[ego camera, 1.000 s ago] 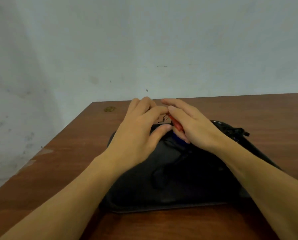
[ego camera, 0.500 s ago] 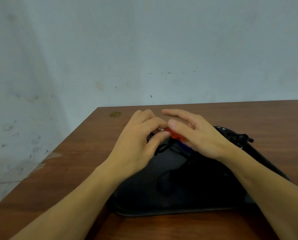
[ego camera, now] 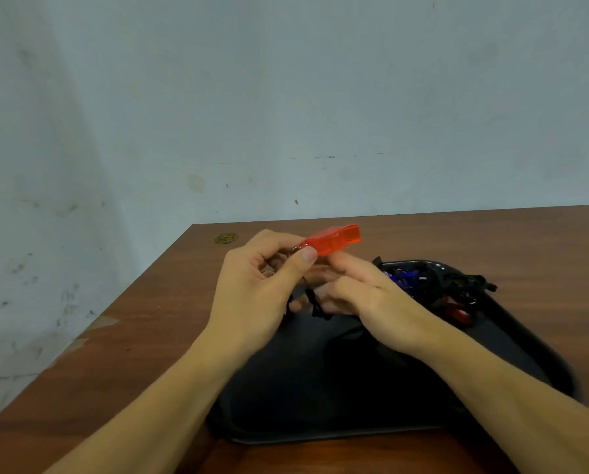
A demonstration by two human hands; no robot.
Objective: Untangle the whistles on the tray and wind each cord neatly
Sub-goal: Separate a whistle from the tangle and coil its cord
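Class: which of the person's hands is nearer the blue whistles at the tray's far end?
Right. The right hand lies just beside the blue whistles; the left hand, holding the red whistle, sits farther left.

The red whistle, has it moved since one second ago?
Yes. The red whistle rose clear of the tray, pinched by the left hand.

Head camera is looking forward and down, close over the tray [ego camera: 542, 354] at six o'clock, wall [ego camera: 286, 97] filling twelve.

translucent glossy red plastic whistle [ego camera: 334, 239]; glossy black plastic tray [ego camera: 512, 323]; smooth brown wood table [ego camera: 156, 336].
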